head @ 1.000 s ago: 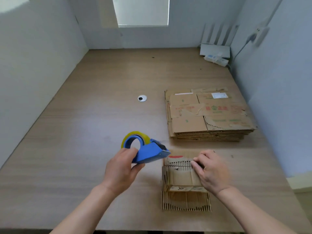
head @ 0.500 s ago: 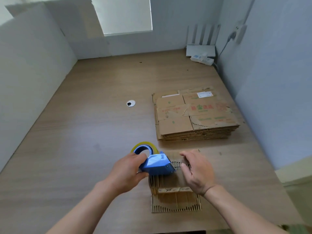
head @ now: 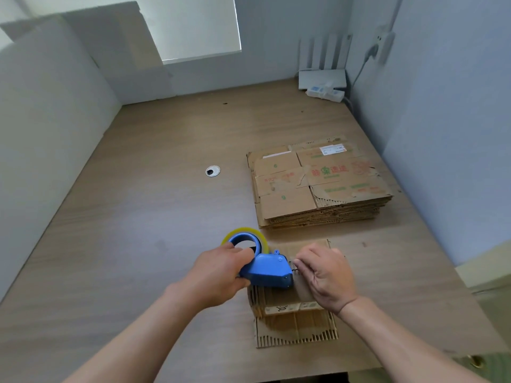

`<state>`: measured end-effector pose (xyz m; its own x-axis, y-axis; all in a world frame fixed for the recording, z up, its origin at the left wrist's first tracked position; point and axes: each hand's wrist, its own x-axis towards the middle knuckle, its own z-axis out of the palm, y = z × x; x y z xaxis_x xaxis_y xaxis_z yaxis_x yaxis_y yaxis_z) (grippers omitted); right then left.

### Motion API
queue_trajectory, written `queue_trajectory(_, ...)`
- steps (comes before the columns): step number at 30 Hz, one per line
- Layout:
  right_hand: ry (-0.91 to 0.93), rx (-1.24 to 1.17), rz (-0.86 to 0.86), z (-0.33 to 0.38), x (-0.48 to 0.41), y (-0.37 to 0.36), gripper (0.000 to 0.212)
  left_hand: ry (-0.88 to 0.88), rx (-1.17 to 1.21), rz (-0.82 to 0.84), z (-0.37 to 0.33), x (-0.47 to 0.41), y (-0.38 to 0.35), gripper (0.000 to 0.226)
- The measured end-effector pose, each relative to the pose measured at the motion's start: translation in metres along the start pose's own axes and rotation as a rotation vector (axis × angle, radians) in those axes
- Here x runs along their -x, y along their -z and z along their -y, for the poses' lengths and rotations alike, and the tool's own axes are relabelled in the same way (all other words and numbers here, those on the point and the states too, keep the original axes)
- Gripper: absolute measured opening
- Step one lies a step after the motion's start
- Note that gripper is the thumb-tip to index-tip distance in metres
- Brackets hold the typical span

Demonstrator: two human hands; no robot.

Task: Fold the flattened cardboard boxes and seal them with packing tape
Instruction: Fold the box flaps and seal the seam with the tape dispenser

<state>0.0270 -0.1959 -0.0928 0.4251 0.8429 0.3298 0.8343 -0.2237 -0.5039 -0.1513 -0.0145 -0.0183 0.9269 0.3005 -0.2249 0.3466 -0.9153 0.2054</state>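
- Down and to the right since a second ago: the dispenser [head: 269, 269] has dropped from mid-air onto the far end of the box [head: 296, 324], and the right hand [head: 327, 277] has slid up to meet its mouth.
- Left hand [head: 221, 275], lower centre of the frame: fingers and thumb are clamped round the dispenser's blue handle, with the yellow roll [head: 243, 234] just beyond the knuckles.
- The box lies flat on the table [head: 138, 217], low in the frame and partly under both hands. Its near flap is bare.
- Right hand, just right of the dispenser: the fingertips are drawn together at its mouth. Whether they pinch the tape end cannot be told.
- Stack [head: 318, 186], right of centre, sits well apart.
- To do this well, I judge: free a short tail of tape, press it down past the seam's end, pin the cardboard, then draw the dispenser straight along with steady tension.
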Motion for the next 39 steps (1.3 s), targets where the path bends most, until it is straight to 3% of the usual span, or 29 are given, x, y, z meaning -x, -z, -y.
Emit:
queue_trajectory(5, -0.073, -0.036, -0.003, -0.002, 0.002, -0.004, 0.037, 0.129, 0.073, 0.087, 0.026, 0.020, 0.014, 0.032)
queue_trajectory(11, -0.247, -0.235, -0.120, -0.004, 0.000, -0.005, 0.040, 0.247, 0.161, 0.192, 0.044, 0.034, 0.043, 0.025)
queue_trajectory(15, -0.428, -0.457, -0.321, -0.002, -0.006, -0.001, 0.045, 0.205, -0.012, 0.275, 0.007, -0.010, 0.052, 0.037)
queue_trajectory(19, -0.589, -0.482, -0.434, -0.007, 0.000, 0.004, 0.037, 0.237, -0.088, 0.353, -0.018, -0.055, 0.042, 0.043)
queue_trajectory(26, -0.824, -0.509, -0.248, -0.021, 0.032, 0.000, 0.042, 0.284, -0.083, 0.431, -0.025, -0.082, 0.041, 0.043)
queue_trajectory(36, -0.896, -0.506, -0.093, -0.032, 0.035, -0.005, 0.041, 0.307, -0.082, 0.468, -0.031, -0.090, 0.042, 0.043)
queue_trajectory(39, -1.111, -0.456, 0.035, -0.029, 0.040, -0.005, 0.036, 0.305, -0.101, 0.477, -0.033, -0.089, 0.041, 0.043)
